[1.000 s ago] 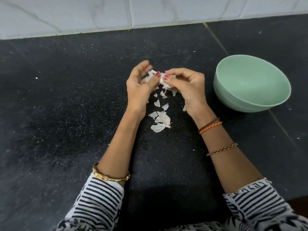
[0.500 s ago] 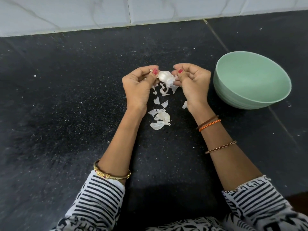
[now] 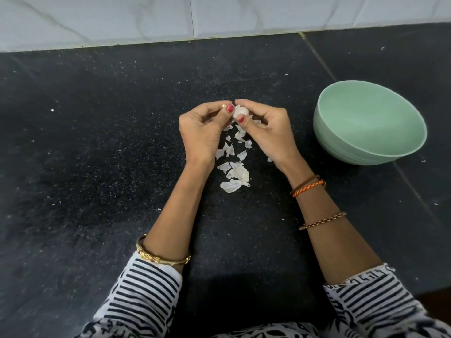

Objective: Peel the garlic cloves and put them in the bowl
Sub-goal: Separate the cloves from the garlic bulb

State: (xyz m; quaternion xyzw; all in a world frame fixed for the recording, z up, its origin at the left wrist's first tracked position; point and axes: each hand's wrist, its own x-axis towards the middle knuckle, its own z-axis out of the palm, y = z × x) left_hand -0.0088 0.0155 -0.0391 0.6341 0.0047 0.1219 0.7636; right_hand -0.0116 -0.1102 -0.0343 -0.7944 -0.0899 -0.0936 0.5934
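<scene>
A white garlic clove [image 3: 240,111] with papery skin is held just above the black counter between both my hands. My left hand [image 3: 203,131] pinches it from the left with thumb and curled fingers. My right hand [image 3: 266,129] pinches it from the right, thumb on its front. Loose white garlic skins [image 3: 234,173] lie scattered on the counter under and in front of my hands. A pale green bowl [image 3: 341,147] stands to the right of my right hand; its visible inside holds nothing.
The black speckled counter [image 3: 97,154] stretches to the left and front. A white tiled wall [image 3: 146,18] runs along the back edge. A seam in the counter runs diagonally past the bowl on the right.
My hands pulled apart with the clove between them, then came back together around it. More skin pieces lie beneath them. The bowl has not moved.
</scene>
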